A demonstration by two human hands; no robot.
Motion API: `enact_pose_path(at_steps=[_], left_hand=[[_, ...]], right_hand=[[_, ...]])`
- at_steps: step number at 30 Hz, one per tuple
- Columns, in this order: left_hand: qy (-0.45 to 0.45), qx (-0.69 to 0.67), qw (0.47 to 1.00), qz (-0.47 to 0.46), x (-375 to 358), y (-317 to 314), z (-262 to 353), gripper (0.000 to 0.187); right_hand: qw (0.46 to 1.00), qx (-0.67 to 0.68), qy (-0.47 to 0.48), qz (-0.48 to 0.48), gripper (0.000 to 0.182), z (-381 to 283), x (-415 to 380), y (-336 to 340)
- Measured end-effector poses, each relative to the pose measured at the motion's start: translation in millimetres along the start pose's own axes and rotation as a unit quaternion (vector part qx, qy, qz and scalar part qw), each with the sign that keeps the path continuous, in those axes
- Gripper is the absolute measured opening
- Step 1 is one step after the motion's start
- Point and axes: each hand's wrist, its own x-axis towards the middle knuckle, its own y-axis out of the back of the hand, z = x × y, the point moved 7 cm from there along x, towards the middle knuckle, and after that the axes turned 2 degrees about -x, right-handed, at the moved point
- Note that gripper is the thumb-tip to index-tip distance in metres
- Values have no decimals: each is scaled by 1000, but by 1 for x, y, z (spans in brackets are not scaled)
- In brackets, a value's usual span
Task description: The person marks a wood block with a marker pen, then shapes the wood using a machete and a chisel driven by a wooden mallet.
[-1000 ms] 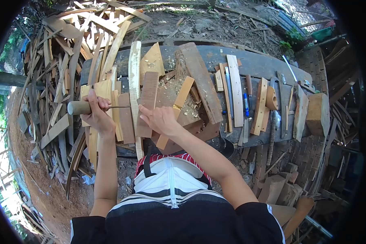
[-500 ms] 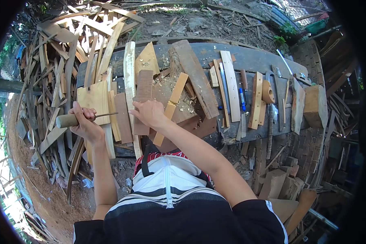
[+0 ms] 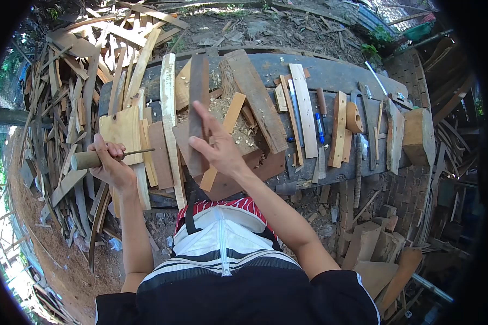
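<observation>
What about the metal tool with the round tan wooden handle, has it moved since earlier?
Yes: the metal tool in your left hand has moved left, away from the long pale wooden strip.

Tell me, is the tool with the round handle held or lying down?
Held. The tool sits in the left hand, fingers curled around it, its thin shaft sticking out past them.

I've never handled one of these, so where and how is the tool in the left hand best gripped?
The tool is probably best gripped by its thick, round wooden handle, coming from the person's left. Its thin shaft points right, offering little to wrap fingers around. The left hand is curled around it, with the blunt handle end sticking out.
</observation>
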Motion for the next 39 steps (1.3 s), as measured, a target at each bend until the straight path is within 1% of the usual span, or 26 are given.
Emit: enact_pose_path(at_steps=[1,3,7,9,11,12,14,15,17,18,20,21,23,24,25,27,28,29,31,32,33,34,35,37,38,39], left_hand=[[3,-4,1000,-8,-1,-2,-2,36],[6,-10,1000,-19,-4,-6,-3,36],[38,-18,999,-33,-10,-14,-9,35],[47,-18,998,-43,-12,-18,-12,35],[64,-11,995,-70,-16,-26,-16,35],[64,-12,995,-73,-18,-30,-15,35],[105,-25,990,-88,-25,-41,-17,34],[105,-24,990,-92,-27,-45,-16,34],[113,-21,985,-125,-33,-56,-17,32],[115,-17,985,-131,-35,-62,-18,32],[120,0,983,-140,-40,-70,-19,30],[123,7,982,-144,-42,-74,-19,30],[110,1,980,-164,-46,-81,-17,29],[110,5,980,-166,-47,-82,-18,29],[111,4,979,-170,-48,-83,-18,29],[111,5,979,-173,-51,-86,-19,28],[110,11,979,-170,-53,-86,-19,28],[109,17,980,-167,-54,-87,-19,28],[114,17,979,-168,-57,-91,-24,28],[121,20,978,-168,-58,-91,-26,28],[119,20,979,-166,-60,-94,-27,28],[122,18,978,-168,-63,-99,-28,28],[125,18,977,-172,-64,-103,-29,28],[123,19,975,-186,-64,-106,-31,28],[121,15,973,-195,-65,-109,-32,27],[121,13,973,-198,-65,-111,-31,27]], right_hand=[[1000,0,0,-1,78,-6,-4,10],[995,74,-40,62,87,-17,-19,42],[992,46,-85,82,89,-13,-53,96],[974,27,-104,201,88,-4,-74,127],[948,-54,-104,296,86,13,-93,155],[947,-54,-104,299,86,29,-100,163],[896,-112,-162,399,85,76,-126,194],[894,-110,-163,402,85,101,-135,205],[857,-217,-314,346,81,161,-154,219],[855,-214,-318,349,81,176,-157,221],[874,-166,-353,289,72,208,-161,215],[872,-162,-360,290,72,219,-166,220],[916,-11,-336,219,61,241,-165,217],[919,25,-322,226,53,228,-167,222],[918,28,-323,227,53,241,-183,232],[894,-134,-368,217,57,267,-224,255],[834,-230,-406,294,66,251,-246,253],[756,-323,-436,366,76,228,-268,242],[672,-151,-566,452,105,237,-311,204],[700,-126,-532,460,113,275,-335,184],[726,-100,-497,465,122,276,-327,170],[729,-20,-511,456,125,282,-329,159],[729,-16,-511,455,125,284,-325,160],[711,-6,-523,471,116,285,-328,159],[716,-24,-484,502,96,277,-331,161],[715,-24,-482,505,96,271,-339,163]])
